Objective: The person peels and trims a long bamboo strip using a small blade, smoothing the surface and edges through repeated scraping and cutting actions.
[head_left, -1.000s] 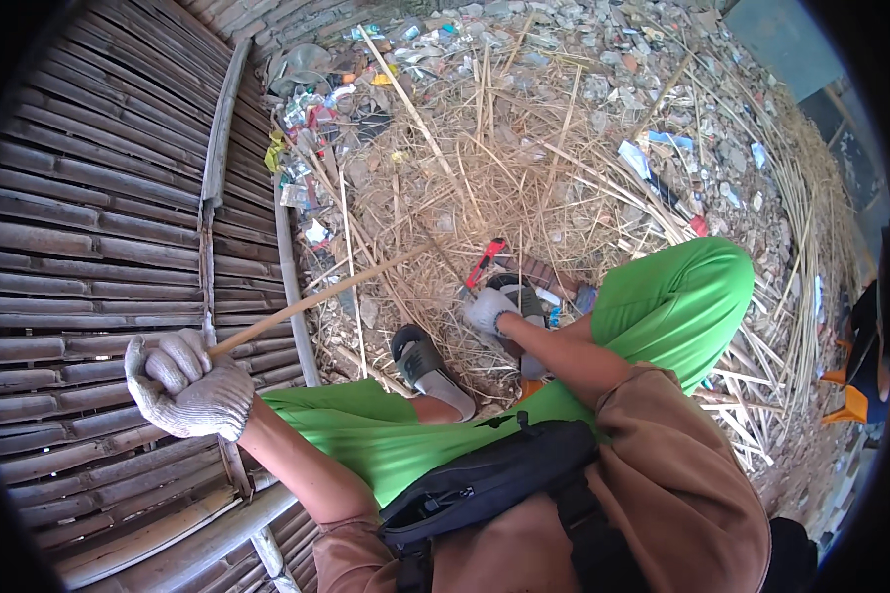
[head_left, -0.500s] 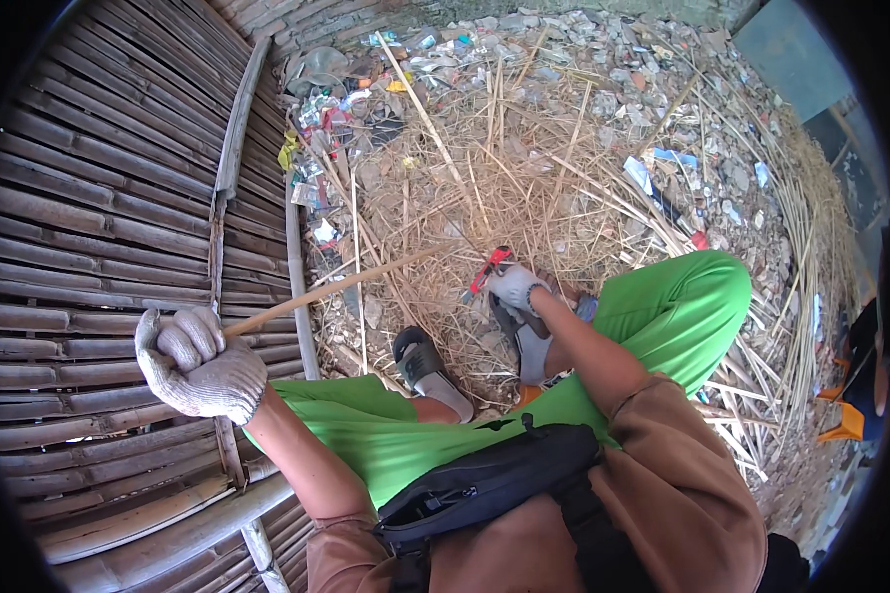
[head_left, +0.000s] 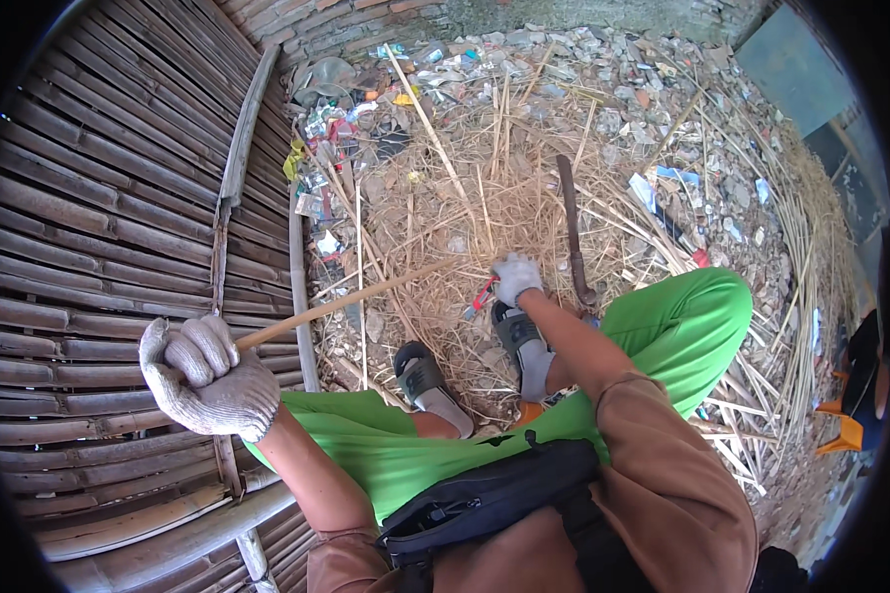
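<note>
My left hand (head_left: 211, 378), in a pale knitted glove, is closed in a fist around one end of a thin bamboo strip (head_left: 351, 297). The strip slants away to the right, its far end close to my right hand (head_left: 516, 278). That hand, gloved too, is low over the straw by my sandal (head_left: 512, 331), fingers curled. A red hand tool (head_left: 482, 296) with a greyish tip sticks out from under its fingers; its exact kind is not clear. To the right of this hand is a machete (head_left: 571, 222) with a dark blade, its knob-ended handle toward me.
A bamboo-slat wall or platform (head_left: 79, 287) fills the left side. Straw (head_left: 524, 222), loose bamboo strips (head_left: 425, 128) and rubble with litter cover the ground. A brick wall (head_left: 356, 22) stands at the back. Long bamboo strips (head_left: 801, 267) and an orange stool (head_left: 841, 427) are at the right.
My right hand has turned, and less of the red tool shows now. The machete has come into plain sight right of that hand. My left hand still grips the strip, nearly unmoved.
</note>
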Available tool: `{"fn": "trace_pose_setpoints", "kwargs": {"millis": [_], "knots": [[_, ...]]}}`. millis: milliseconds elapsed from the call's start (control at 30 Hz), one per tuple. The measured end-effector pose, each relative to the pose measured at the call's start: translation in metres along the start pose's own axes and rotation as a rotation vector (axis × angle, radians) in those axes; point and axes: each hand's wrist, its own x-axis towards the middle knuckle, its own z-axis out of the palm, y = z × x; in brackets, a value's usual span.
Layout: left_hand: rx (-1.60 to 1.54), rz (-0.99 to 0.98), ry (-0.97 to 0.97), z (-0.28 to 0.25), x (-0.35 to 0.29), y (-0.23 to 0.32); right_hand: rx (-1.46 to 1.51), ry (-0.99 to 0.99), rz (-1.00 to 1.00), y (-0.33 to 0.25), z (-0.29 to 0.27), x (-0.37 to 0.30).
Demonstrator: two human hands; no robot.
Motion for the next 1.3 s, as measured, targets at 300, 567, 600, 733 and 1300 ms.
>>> {"fn": "trace_pose_setpoints", "kwargs": {"millis": [300, 567, 600, 733, 1300], "knots": [[-0.032, 0.03, -0.181, 0.003, -0.004, 0.0, -0.231, 0.063, -0.17, -0.012, 0.038, 0.023], [-0.022, 0.004, -0.244, 0.023, -0.009, 0.001, -0.228, -0.045, -0.271, -0.008, 0.003, 0.022], [0.006, 0.011, -0.297, 0.025, -0.008, 0.002, -0.168, -0.07, -0.241, -0.009, -0.008, 0.02], [0.125, -0.127, -0.364, 0.032, -0.008, 0.008, -0.029, -0.074, -0.145, -0.004, -0.047, 0.017], [-0.16, -0.207, -0.107, 0.033, 0.006, -0.002, 0.814, -0.022, 0.134, -0.007, -0.108, -0.036]]}}
